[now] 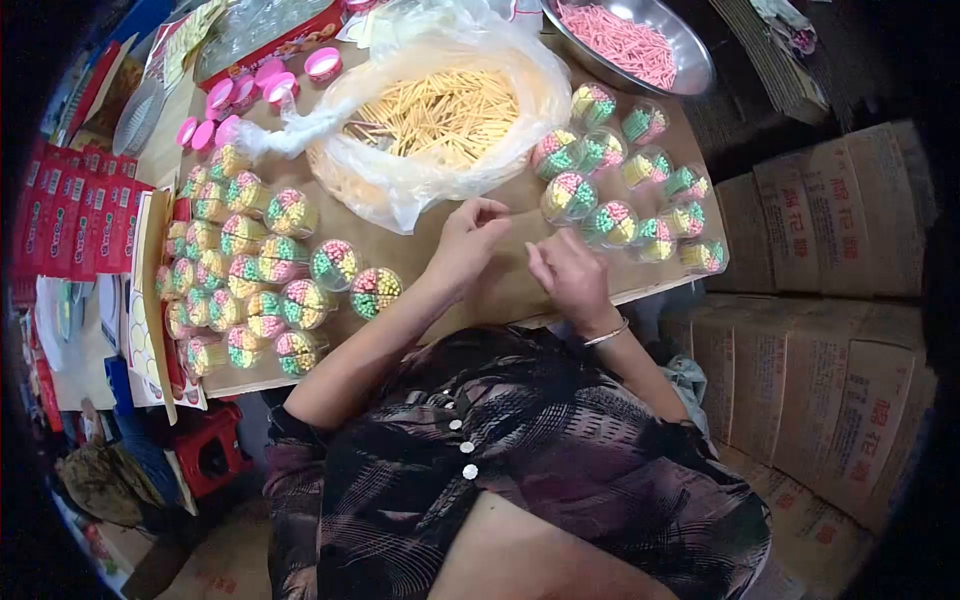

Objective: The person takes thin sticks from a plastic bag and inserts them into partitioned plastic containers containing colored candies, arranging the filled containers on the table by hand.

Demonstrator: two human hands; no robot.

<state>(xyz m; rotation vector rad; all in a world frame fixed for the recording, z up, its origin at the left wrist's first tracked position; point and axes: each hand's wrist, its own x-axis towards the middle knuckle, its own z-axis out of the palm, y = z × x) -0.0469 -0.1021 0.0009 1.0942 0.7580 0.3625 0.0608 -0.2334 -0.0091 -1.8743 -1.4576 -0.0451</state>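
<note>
Over the brown table (pixel 440 275), my left hand (pixel 472 240) has its fingers curled, thumb near the fingertips. Whatever it may hold is too small to make out. My right hand (pixel 572 272), with a bracelet at the wrist, is closed just beside it, its contents hidden. Behind them lies an open clear plastic bag (pixel 345 185) of yellow sticks (pixel 445 115). Clear cups (pixel 240 235) packed with pink, yellow and green sticks stand in a large group on the left. More such cups (pixel 613 222) stand right of my right hand.
A metal bowl (pixel 700 70) of pink sticks (pixel 625 40) sits at the back right. Pink lids (pixel 222 95) lie at the back left. Red packets (pixel 85 215) are at the far left, cardboard boxes (pixel 830 215) at the right, and a red stool (pixel 212 452) below the table.
</note>
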